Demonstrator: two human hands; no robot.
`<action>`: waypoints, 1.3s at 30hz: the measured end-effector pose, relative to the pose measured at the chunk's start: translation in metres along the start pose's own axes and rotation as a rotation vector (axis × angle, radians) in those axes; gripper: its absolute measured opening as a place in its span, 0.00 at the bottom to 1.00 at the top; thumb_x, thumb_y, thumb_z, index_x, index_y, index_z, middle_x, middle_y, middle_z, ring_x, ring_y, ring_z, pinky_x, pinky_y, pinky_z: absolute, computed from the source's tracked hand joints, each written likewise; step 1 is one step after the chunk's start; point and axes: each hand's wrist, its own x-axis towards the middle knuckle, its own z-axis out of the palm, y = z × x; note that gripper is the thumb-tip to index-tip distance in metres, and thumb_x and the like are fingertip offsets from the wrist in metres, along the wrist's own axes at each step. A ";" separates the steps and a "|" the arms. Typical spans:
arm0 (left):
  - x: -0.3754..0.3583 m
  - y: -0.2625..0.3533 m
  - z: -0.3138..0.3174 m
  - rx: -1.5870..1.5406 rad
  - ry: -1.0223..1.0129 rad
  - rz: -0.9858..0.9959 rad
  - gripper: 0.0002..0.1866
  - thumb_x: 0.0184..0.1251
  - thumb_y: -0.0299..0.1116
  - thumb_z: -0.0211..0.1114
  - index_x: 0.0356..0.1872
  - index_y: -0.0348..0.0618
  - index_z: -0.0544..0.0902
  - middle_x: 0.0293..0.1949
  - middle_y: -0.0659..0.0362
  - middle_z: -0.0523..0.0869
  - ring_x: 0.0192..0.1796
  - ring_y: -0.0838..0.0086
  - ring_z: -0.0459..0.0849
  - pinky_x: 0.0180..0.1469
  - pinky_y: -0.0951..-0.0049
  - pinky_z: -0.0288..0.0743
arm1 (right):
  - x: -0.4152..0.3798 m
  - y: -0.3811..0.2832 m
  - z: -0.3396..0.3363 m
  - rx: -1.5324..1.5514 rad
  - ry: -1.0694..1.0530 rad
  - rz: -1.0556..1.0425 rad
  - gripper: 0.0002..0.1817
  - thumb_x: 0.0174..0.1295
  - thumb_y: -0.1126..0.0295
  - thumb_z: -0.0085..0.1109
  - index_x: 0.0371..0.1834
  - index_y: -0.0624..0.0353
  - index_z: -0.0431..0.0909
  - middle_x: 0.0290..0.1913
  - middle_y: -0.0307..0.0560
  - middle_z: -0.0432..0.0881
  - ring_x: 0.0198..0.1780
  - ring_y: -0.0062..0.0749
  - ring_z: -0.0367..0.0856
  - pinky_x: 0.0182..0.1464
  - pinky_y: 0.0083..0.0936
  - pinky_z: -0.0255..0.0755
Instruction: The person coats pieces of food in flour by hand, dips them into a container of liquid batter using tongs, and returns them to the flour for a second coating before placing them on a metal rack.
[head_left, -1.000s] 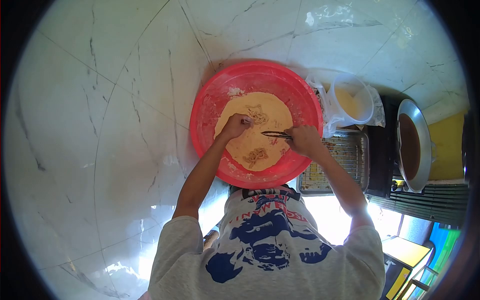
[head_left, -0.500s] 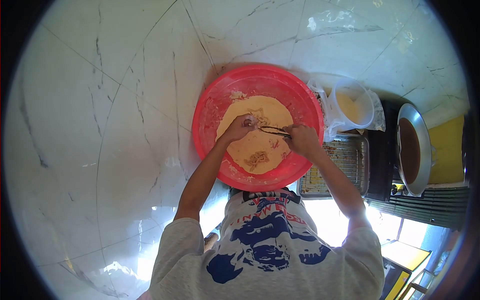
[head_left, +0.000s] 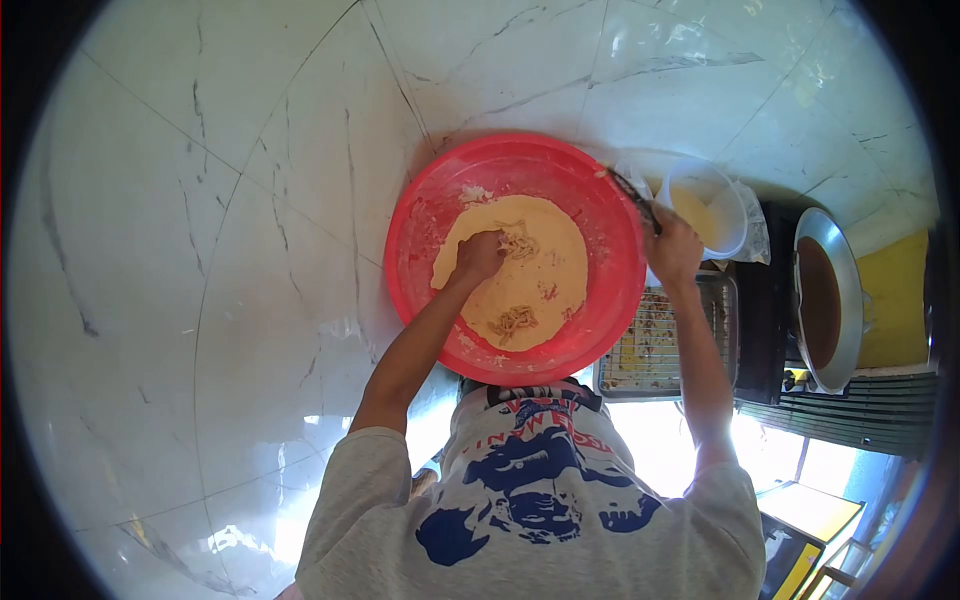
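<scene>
Nearest the person, a wire rack [head_left: 668, 335] lies right of the round red basin [head_left: 515, 258]. Within the basin, the left hand [head_left: 480, 255] pinches a floured clump [head_left: 518, 240] in smooth yellow powder. Beyond its right rim, the right hand [head_left: 672, 250], grasping thin dark tongs [head_left: 632, 193], has lifted away toward the white tub [head_left: 706, 205].

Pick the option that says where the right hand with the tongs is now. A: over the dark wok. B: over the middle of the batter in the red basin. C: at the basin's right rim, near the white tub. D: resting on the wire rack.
C: the right hand holds the tongs at the right rim of the red basin, beside the white tub.
</scene>
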 end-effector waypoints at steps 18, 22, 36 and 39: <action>0.028 0.015 0.028 0.389 -0.066 0.121 0.19 0.62 0.33 0.60 0.56 0.45 0.80 0.71 0.57 0.66 0.76 0.58 0.54 0.72 0.30 0.39 | 0.051 0.115 0.005 -0.413 -0.261 0.430 0.16 0.61 0.59 0.55 0.48 0.51 0.82 0.47 0.56 0.85 0.50 0.54 0.84 0.51 0.46 0.77; 0.032 0.009 0.030 0.337 -0.045 0.139 0.19 0.61 0.32 0.60 0.54 0.43 0.81 0.68 0.55 0.69 0.75 0.61 0.57 0.71 0.30 0.40 | 0.057 0.109 0.004 -0.465 -0.352 0.431 0.15 0.59 0.64 0.55 0.47 0.53 0.82 0.50 0.53 0.85 0.52 0.49 0.84 0.53 0.43 0.77; 0.034 -0.024 0.028 -0.711 0.151 -0.057 0.09 0.53 0.26 0.72 0.36 0.36 0.87 0.35 0.56 0.90 0.38 0.74 0.88 0.44 0.75 0.81 | 0.062 0.123 0.017 -0.454 -0.421 0.373 0.17 0.58 0.61 0.57 0.47 0.55 0.82 0.50 0.54 0.84 0.53 0.53 0.83 0.54 0.45 0.76; 0.025 -0.007 0.012 -0.618 0.154 -0.147 0.08 0.52 0.25 0.71 0.35 0.35 0.87 0.35 0.56 0.90 0.39 0.74 0.88 0.45 0.75 0.81 | 0.054 0.117 0.010 -0.413 -0.312 0.395 0.17 0.59 0.59 0.56 0.47 0.53 0.82 0.48 0.55 0.85 0.51 0.54 0.83 0.52 0.47 0.76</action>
